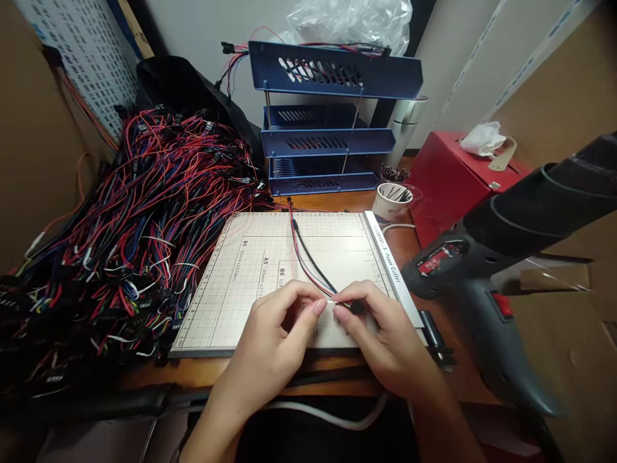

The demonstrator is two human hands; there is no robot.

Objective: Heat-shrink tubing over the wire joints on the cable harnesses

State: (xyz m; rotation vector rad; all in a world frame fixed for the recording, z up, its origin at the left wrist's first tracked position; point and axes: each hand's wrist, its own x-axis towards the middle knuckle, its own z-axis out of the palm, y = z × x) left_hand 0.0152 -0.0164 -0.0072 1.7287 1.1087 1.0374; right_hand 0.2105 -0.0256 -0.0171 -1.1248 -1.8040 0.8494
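Observation:
Above the lower part of a paper cutter board [226,308], my two hands meet fingertip to fingertip. Thumb and forefinger of my left hand [279,334] are closed in a pinch on one end of a short white piece, possibly a wire or sleeve [330,302]. My right hand [385,328] is closed on a wire harness [315,262], close to the white piece's other end. Black, red and blue strands of the harness run from my fingers up across the board. A dark round end [357,308] shows by the right fingers, which partly hide it.
A large heap of wire harnesses [183,173] lies at left. Behind the board stand a blue tiered rack [332,141] and a paper cup [391,204] of thin dark pieces. At right are a red box [438,180] and a heat gun [486,283] close to my right forearm.

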